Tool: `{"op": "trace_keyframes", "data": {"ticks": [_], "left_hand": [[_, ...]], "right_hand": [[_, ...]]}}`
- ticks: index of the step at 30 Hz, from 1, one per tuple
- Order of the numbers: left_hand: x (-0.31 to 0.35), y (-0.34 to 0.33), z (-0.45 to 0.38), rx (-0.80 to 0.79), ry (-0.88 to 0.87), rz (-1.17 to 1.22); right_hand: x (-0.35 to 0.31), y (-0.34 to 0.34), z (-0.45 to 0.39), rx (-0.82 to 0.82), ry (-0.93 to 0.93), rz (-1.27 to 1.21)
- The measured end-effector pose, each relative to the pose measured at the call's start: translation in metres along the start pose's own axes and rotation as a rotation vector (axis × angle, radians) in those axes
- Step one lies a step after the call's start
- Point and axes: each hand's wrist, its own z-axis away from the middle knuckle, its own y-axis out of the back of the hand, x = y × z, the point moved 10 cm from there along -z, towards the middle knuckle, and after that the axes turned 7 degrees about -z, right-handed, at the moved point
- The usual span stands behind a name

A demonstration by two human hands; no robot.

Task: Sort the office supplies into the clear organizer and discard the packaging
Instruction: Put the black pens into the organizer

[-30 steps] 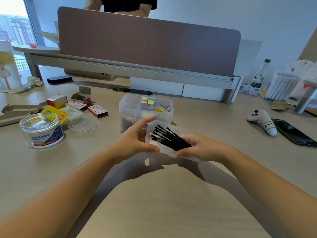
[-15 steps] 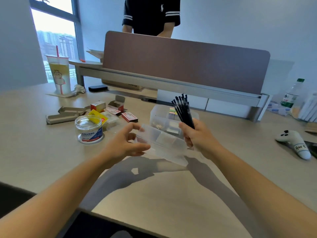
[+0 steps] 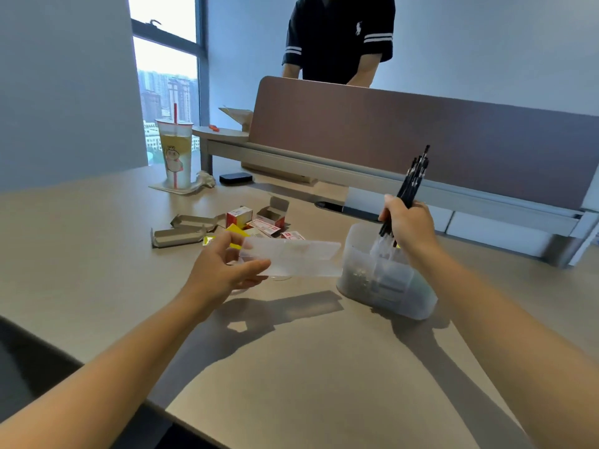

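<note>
Your right hand point(image 3: 409, 225) w/ the black pens point(image 3: 411, 183) gripped moved over the clear organizer point(image 3: 385, 280), left hand point(image 3: 223, 270) pinches the now-empty pen case point(image 3: 291, 261), so drop pens in & bin it

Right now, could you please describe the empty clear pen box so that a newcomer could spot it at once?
Start at the clear organizer on the desk, where the right hand holds black pens. Just to its left, the left hand holds up the pen box. Unlike the cardboard boxes behind it, it is see-through, flat, long and off the desk.
</note>
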Motion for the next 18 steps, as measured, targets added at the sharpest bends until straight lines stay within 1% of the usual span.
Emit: {"op": "trace_keyframes", "data": {"ticks": [4, 7, 14, 18], "left_hand": [[-0.004, 0.008, -0.01, 0.117, -0.034, -0.048], [-0.006, 0.001, -0.018, 0.14, -0.048, -0.01], [-0.004, -0.015, -0.032, 0.141, -0.081, 0.045], [-0.007, -0.019, -0.037, 0.138, -0.089, 0.038]], "right_hand": [[0.0, 0.005, -0.012, 0.088, 0.028, -0.101], [0.002, 0.008, -0.021, 0.115, 0.057, -0.098], [0.011, -0.004, -0.031, 0.035, 0.053, 0.137], [0.022, -0.017, -0.044, -0.1, -0.022, 0.235]]}}
